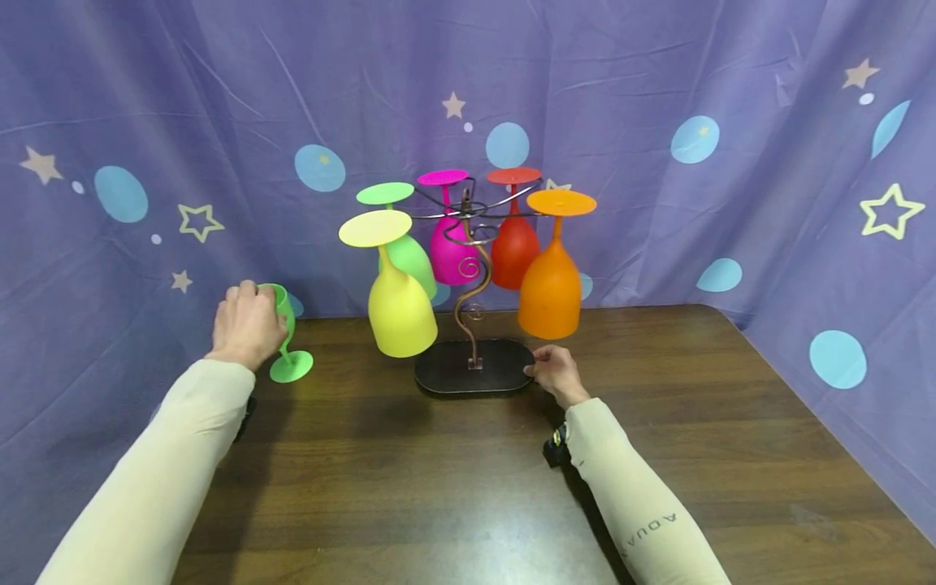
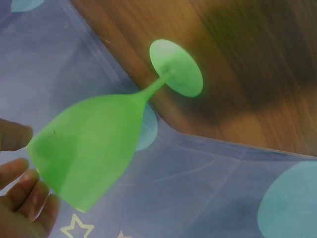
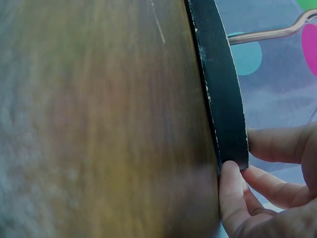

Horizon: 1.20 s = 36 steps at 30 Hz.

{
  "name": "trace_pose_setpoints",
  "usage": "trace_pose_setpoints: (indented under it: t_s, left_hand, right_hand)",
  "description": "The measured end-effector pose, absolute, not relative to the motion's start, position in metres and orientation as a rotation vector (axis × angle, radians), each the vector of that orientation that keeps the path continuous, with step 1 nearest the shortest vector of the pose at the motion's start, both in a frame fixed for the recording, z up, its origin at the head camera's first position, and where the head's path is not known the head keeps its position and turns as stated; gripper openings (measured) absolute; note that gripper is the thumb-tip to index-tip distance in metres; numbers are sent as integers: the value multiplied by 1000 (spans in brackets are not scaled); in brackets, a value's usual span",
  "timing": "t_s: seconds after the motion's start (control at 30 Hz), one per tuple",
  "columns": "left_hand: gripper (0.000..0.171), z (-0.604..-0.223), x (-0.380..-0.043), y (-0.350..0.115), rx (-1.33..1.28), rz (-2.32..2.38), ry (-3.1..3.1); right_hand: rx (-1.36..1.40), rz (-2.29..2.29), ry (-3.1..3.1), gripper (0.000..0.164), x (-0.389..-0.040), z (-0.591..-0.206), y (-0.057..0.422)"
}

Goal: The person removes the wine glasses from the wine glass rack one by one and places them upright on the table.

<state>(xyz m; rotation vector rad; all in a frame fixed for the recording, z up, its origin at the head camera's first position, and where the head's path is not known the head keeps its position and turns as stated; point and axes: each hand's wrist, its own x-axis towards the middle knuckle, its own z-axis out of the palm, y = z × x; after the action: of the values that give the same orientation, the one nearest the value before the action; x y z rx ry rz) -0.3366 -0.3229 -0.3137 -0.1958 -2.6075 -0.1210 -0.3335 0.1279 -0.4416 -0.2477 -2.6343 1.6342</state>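
At the table's left end, a green plastic goblet [image 1: 286, 318] has its foot on the wood. My left hand [image 1: 247, 323] holds the goblet from above by its rim; in the left wrist view the thumb [image 2: 16, 135] and fingertips lie right along the rim of the bowl. At centre stands a wine glass rack with a black oval base [image 1: 446, 370] and a curly copper stem. My right hand [image 1: 557, 374] pinches the right end of this base between thumb and fingers [image 3: 233, 183].
Several goblets hang upside down on the rack's wire arms: yellow [image 1: 400, 313], green [image 1: 409, 260], magenta [image 1: 449, 256], red [image 1: 515, 253] and orange [image 1: 550, 296]. The wooden table [image 1: 409, 487] ends at a purple curtain [image 1: 585, 81] behind and beside it.
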Motion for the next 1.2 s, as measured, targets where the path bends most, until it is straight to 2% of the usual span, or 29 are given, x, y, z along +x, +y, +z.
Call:
trace_pose_setpoints:
  t_s: [0.1, 0.37, 0.83, 1.2]
  left_hand:
    - [34, -318, -334, -315, -204, -202, -2502]
    - [31, -342, -315, -285, -256, -444, -2432]
    - [49, -393, -304, -215, -277, -965, -2611]
    - [49, -420, -313, -180, -42, -1557, -2620]
  right_hand:
    - [-249, 1648, -2636, 32, -334, -442, 128]
    - [-237, 1636, -2648, 34, -335, -443, 128]
    - [-245, 1642, -2630, 33, -334, -445, 129]
    - [-233, 1631, -2633, 32, -335, -445, 129]
